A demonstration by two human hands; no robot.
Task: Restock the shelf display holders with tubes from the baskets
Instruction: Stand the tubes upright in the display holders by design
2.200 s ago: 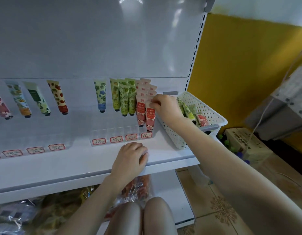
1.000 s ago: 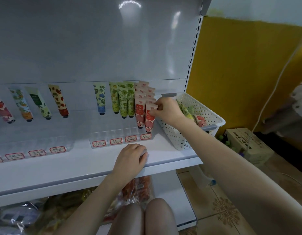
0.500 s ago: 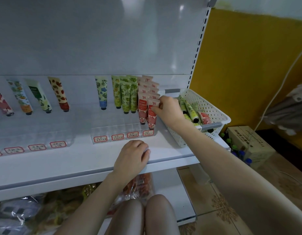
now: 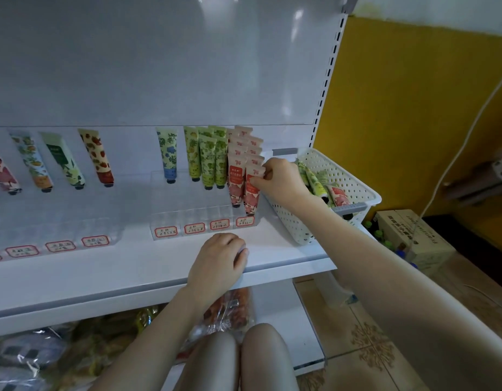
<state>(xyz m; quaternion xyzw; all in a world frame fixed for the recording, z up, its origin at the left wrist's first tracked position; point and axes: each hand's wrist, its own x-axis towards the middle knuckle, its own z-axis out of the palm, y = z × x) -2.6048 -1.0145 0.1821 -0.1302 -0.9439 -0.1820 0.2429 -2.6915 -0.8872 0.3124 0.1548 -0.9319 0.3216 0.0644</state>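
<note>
A clear display holder (image 4: pixel 204 218) on the white shelf (image 4: pixel 131 266) carries a blue tube, several green tubes (image 4: pixel 209 159) and several red tubes (image 4: pixel 238 170). My right hand (image 4: pixel 281 179) pinches the front red tube (image 4: pixel 252 193) in the holder's rightmost slot. Just right of it stands a white perforated basket (image 4: pixel 300 221) with a few green and red tubes (image 4: pixel 338 196) inside. My left hand (image 4: pixel 220 258) rests on the shelf's front edge, fingers loosely curled, holding nothing. A second holder (image 4: pixel 83 238) at the left has four single tubes.
A yellow wall (image 4: pixel 413 122) and a white cable (image 4: pixel 453 165) are to the right. A cardboard box (image 4: pixel 408 235) sits on the tiled floor beside bottles. Snack bags (image 4: pixel 227 309) fill the lower shelf. My knees (image 4: pixel 233 359) are below.
My right hand has slid slightly down along the front red tube and keeps its pinch on it. The left hand stays on the shelf edge.
</note>
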